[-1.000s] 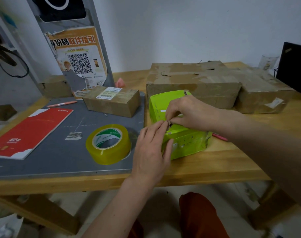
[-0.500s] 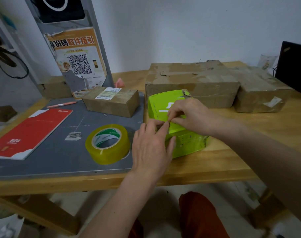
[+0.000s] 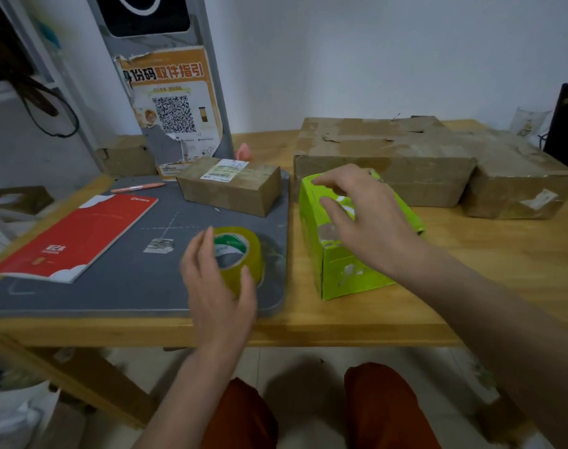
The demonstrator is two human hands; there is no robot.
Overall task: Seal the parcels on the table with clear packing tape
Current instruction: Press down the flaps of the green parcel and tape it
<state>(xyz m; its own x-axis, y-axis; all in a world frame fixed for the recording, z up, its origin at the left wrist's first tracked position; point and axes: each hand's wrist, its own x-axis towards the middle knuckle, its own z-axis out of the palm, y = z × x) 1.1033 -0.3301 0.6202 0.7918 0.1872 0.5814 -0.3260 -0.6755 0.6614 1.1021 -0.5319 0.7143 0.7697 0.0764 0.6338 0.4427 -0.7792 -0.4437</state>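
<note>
Wooden table (image 3: 490, 254) under everything. Two big brown parcels (image 3: 383, 157) along the back, a grey mat (image 3: 120, 280) at left. Red booklet (image 3: 78, 234) and small labelled carton (image 3: 234, 189) on the mat; QR poster (image 3: 171, 111) behind. Green box (image 3: 350, 273) just right of the mat, right hand (image 3: 360, 218) spread loosely over its top. Tape roll (image 3: 240, 254) on the mat, left hand (image 3: 218, 286) curled round it, contact unclear.

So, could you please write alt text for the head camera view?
A person's left hand closes around a roll of clear packing tape on a grey mat, while the right hand rests open on a green box; brown parcels wait behind.
</note>
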